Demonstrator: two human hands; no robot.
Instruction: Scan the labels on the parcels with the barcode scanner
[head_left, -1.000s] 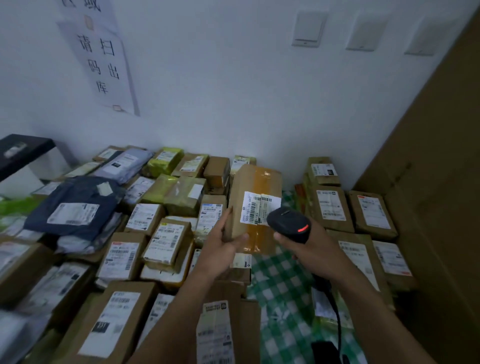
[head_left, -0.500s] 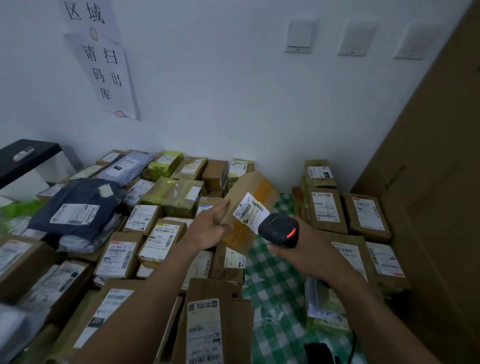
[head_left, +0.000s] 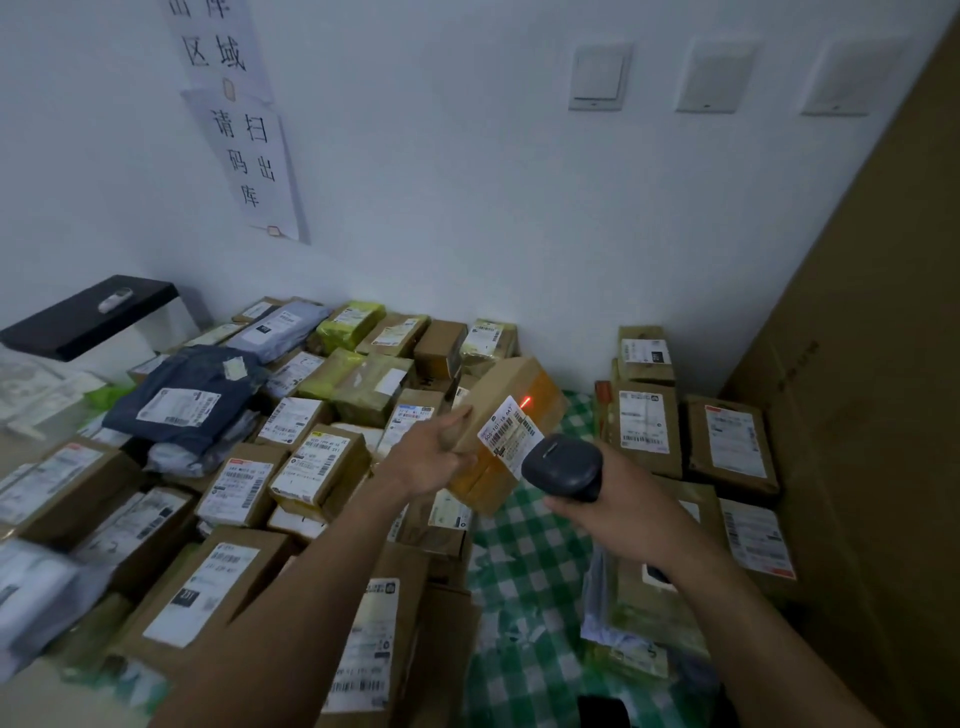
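My left hand (head_left: 434, 457) grips a brown cardboard parcel (head_left: 514, 379) by its left side and holds it tilted in the air above the table. The parcel's white barcode label (head_left: 509, 428) faces me. My right hand (head_left: 618, 512) holds a dark barcode scanner (head_left: 563, 467) just below and right of the label, its head pointing at the parcel. A red scan line (head_left: 525, 401) glows on the parcel at the label's upper right corner. The scanner's handle is hidden in my right hand.
Several labelled parcels (head_left: 322, 467) and a dark blue mailer bag (head_left: 192, 395) crowd the left. More labelled boxes (head_left: 644, 421) lie on the right. A green checked cloth (head_left: 524, 571) shows between them. A tall cardboard sheet (head_left: 878, 364) stands at right. A black shelf (head_left: 88, 317) sits at far left.
The parcel has been tilted further and lifted slightly right. The scanner has moved closer under the label, and a red scan line now shows on the parcel.
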